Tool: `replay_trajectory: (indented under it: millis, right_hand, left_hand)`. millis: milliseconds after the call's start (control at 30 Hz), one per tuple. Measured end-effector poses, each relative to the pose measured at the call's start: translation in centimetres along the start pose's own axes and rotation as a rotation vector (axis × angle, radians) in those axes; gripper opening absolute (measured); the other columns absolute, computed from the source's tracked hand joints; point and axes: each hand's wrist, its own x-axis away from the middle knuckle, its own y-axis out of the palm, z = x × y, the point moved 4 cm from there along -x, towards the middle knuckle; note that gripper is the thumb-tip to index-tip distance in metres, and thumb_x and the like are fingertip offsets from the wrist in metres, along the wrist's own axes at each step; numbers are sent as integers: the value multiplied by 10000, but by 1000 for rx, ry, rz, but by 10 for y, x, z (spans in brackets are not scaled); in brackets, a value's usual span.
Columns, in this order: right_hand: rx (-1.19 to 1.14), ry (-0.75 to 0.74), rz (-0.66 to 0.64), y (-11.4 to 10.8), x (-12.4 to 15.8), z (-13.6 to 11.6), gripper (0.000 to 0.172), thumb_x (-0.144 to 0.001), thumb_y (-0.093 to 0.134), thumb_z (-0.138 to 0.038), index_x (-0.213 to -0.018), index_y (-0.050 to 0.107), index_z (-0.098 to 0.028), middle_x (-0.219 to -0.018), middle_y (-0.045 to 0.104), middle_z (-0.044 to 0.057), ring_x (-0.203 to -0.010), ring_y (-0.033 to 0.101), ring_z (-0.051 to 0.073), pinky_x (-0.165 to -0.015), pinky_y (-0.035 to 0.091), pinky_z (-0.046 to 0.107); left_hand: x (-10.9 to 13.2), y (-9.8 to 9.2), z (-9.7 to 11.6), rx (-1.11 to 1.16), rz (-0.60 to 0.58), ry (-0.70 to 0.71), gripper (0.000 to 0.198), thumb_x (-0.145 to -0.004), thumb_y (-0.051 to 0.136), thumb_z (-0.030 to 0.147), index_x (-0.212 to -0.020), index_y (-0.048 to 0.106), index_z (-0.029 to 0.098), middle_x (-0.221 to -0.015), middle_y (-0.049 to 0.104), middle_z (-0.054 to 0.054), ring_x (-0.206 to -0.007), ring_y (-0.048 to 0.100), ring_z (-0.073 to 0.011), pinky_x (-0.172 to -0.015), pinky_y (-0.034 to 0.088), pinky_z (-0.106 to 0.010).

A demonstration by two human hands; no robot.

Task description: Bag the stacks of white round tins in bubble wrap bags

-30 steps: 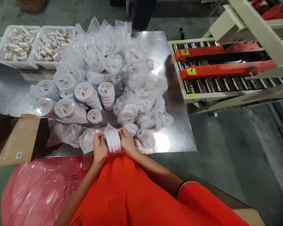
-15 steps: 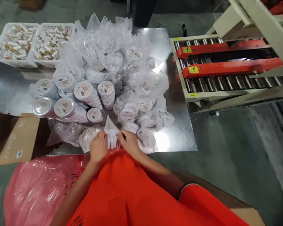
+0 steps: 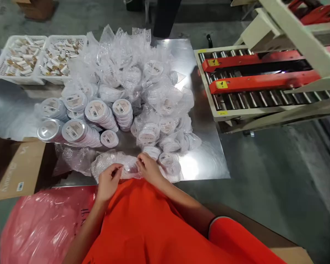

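Note:
A clear bubble-wrap bag (image 3: 129, 165) with a stack of round white discs inside lies at the table's front edge, against my apron. My left hand (image 3: 109, 180) is closed in a pinch at the bag's left side. At its right side my right hand (image 3: 150, 169) pinches the plastic near the top. Just beyond are stacks of round labelled discs (image 3: 96, 110) and one small stack (image 3: 109, 138). Flat bubble-wrap bags (image 3: 101, 165) lie to the left of the held one. Filled, wrapped bundles (image 3: 169, 163) sit close to my right hand.
More wrapped bundles (image 3: 121, 58) are heaped on the metal table (image 3: 209, 157). Two white baskets (image 3: 40, 77) of small bottle-like pieces stand back left. A cardboard box (image 3: 19, 168) and a pink plastic bag (image 3: 46, 227) are at left; a roller conveyor (image 3: 253, 101) stands at right.
The bag's pointed top, upright before, is now folded down over the discs. My left hand has moved slightly left and down, its fingers drawn back from the stack. The whole view has shifted a little.

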Motion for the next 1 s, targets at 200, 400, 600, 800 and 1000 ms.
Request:
replay_trajectory:
  millis: [200, 400, 600, 800, 1000]
  right_hand:
    - [-296, -299, -136, 14, 22, -5, 184, -874, 497, -354, -960, 413, -215, -1150, 548, 106, -1054, 540, 193, -852, 447, 325]
    - [-195, -78, 19, -10, 28, 7, 209, -819, 498, -230, -1024, 464, -212, -869, 594, 30, -754, 558, 163, -705, 450, 298]
    - [-328, 298, 256, -95, 8, 52, 199, -677, 620, -299, -792, 483, -213, -673, 522, -28, -550, 501, 135, -500, 438, 271]
    - [-732, 366, 618, -97, -45, 88, 368, -650, 611, -349, -916, 380, -246, -838, 519, 6, -763, 618, 185, -599, 532, 328]
    - [-449, 143, 664, -64, -55, 68, 492, -718, 559, -384, -1152, 400, -216, -1166, 491, 120, -1034, 565, 198, -736, 527, 327]
  left_hand:
    - [-1, 22, 23, 147, -13, 58, 198, -816, 514, 348, -830, 621, 182, -763, 671, -17, -681, 607, -143, -659, 484, -253]
    - [5, 36, 51, 250, -54, 130, 288, -840, 518, 376, -1044, 599, 190, -863, 661, -33, -753, 624, -147, -706, 508, -266]
    - [-5, 15, -15, 135, 48, 53, 304, -845, 493, 422, -959, 621, 171, -852, 679, -60, -731, 654, -169, -702, 536, -298]
    - [-15, 0, -127, -267, 171, -145, 235, -808, 471, 319, -896, 616, 156, -853, 687, -125, -782, 668, -266, -710, 516, -392]
    - [-18, 20, -132, -533, 275, 11, 368, -735, 615, 221, -1097, 611, 156, -1292, 550, -206, -1241, 464, -397, -1003, 360, -528]
